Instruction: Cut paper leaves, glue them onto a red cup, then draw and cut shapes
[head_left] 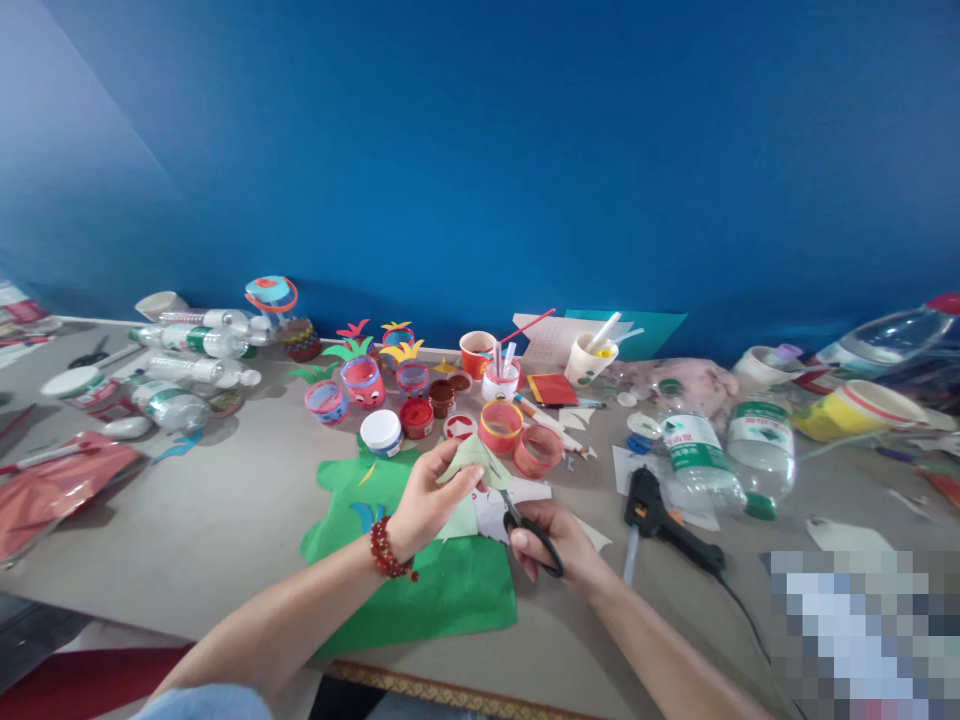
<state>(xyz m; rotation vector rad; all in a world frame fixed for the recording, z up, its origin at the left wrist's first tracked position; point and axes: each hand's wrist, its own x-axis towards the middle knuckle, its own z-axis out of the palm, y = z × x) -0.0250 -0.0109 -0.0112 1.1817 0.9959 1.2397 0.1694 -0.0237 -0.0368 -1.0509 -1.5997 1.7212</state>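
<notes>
My left hand [442, 490], with a red beaded bracelet at the wrist, pinches a piece of pale green paper [480, 462] with drawn lines on it. Black-handled scissors [541, 540] are in my right hand [551, 545], their blades at the paper's lower right edge. Beneath both hands lies a sheet of green paper [435, 590] with an uneven outline, and small blue cut pieces [364, 516] rest on it. More pale paper [491, 515] is under the scissors.
Behind my hands stand paint jars [381, 432] and decorated cups with paper leaves [362, 382]. A glue gun [667, 520] with a cable and plastic bottles [697, 455] lie at right. More bottles [199, 340] and red wrapping [71, 485] are at left. A blue wall [480, 170] rises behind.
</notes>
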